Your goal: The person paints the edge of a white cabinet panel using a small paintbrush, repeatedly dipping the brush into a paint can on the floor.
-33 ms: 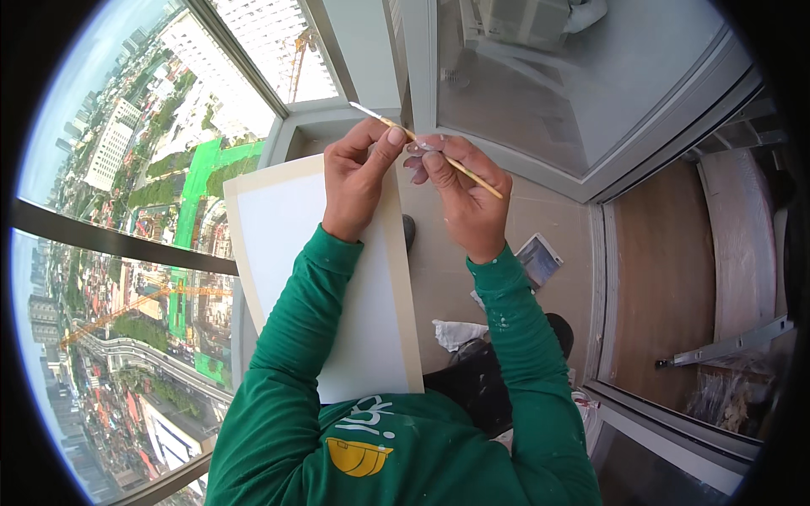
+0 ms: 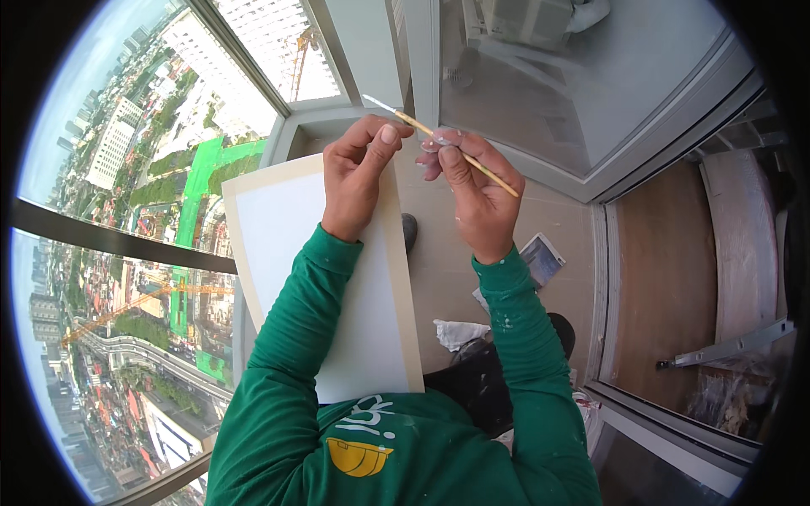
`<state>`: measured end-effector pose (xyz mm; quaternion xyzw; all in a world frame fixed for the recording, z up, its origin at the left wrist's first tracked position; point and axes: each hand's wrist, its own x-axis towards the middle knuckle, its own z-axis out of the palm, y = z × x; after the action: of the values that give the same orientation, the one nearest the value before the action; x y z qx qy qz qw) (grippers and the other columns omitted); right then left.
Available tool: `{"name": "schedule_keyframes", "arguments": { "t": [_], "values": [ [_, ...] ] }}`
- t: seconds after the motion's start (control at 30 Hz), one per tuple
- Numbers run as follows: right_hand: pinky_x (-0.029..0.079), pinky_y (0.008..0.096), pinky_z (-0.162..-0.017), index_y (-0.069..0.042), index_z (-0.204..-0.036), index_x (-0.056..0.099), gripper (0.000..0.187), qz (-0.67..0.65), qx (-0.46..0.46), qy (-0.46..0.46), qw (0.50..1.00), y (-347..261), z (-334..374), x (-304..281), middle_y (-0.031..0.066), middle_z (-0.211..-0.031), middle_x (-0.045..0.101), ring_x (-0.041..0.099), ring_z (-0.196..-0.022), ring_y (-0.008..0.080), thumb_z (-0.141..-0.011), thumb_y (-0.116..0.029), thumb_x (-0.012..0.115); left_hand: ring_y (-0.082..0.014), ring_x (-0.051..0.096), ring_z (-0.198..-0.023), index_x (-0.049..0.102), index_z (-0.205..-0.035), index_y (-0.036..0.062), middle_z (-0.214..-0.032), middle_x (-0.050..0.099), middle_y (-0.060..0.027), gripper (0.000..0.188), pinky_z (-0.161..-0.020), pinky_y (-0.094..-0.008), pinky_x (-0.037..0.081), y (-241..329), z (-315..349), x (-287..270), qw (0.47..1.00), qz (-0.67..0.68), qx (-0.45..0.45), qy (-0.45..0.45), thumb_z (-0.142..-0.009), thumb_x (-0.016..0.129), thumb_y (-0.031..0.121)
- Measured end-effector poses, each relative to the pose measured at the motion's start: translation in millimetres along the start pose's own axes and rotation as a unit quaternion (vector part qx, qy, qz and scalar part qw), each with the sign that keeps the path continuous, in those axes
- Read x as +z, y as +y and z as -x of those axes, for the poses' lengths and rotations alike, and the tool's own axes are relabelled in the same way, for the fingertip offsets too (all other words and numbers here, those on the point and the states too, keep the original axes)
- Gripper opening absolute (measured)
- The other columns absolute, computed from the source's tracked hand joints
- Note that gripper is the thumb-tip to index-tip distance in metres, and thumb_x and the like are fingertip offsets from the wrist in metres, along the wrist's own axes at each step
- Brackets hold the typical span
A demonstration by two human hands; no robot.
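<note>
Item: thin wooden brush [image 2: 447, 142], pale bristle tip at upper left, handle end at lower right; long axis runs on a diagonal across both hands, in front of the window frame [image 2: 422, 59]. Right hand [image 2: 477, 198]: closed around the handle's middle, fingers curled and thumb pressed along the shaft, so the handle end sticks out past the knuckles to the right. Left hand [image 2: 359, 173]: loosely curled, thumb raised, fingertips meeting the brush shaft just below the bristles; whether it pinches the shaft or only touches it cannot be told. The bristle end lies nearer the left hand, the handle end nearer the right. Below the left forearm: white board [image 2: 278, 244] with a cream border, upright against the glass. On the floor: crumpled white rag [image 2: 460, 333], small booklet [image 2: 540, 257]. Both sleeves green, flecked with white. City far below beyond the glass.
</note>
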<state>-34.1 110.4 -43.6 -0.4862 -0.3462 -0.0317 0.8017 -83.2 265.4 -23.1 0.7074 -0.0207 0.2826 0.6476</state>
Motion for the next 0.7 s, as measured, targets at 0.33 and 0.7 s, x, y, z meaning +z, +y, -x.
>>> {"name": "schedule_keyframes", "arguments": {
  "t": [0.33, 0.7],
  "values": [
    [0.057, 0.0354, -0.071, -0.002, -0.121, 0.061, 0.021, -0.195, 0.138, 0.086, 0.967, -16.6, 14.0, -46.5, 0.0159, -0.101, 0.072, 0.068, -0.08, 0.0222, -0.1, -0.004, 0.061, -0.0244, 0.051, -0.088, 0.061, -0.078, 0.0009, -0.081, 0.056, -0.0108, 0.053, -0.099, -0.0408, 0.04, -19.1, -1.5, -32.3, 0.968, 0.239, 0.066, 0.048, -0.105, 0.033, 0.037],
    [0.061, 0.0313, -0.077, 0.002, -0.106, 0.063, 0.012, 0.092, 0.104, -0.069, 0.988, -39.5, 35.1, -12.1, 0.0158, -0.096, 0.073, 0.073, -0.083, 0.0181, -0.094, 0.004, 0.06, -0.024, 0.05, -0.079, 0.058, -0.072, 0.0042, -0.073, 0.054, -0.0104, 0.057, -0.096, -0.0437, 0.042, -13.9, 2.5, -53.7, 0.928, 0.366, 0.04, 0.048, -0.105, 0.029, 0.04]
  ]
}}
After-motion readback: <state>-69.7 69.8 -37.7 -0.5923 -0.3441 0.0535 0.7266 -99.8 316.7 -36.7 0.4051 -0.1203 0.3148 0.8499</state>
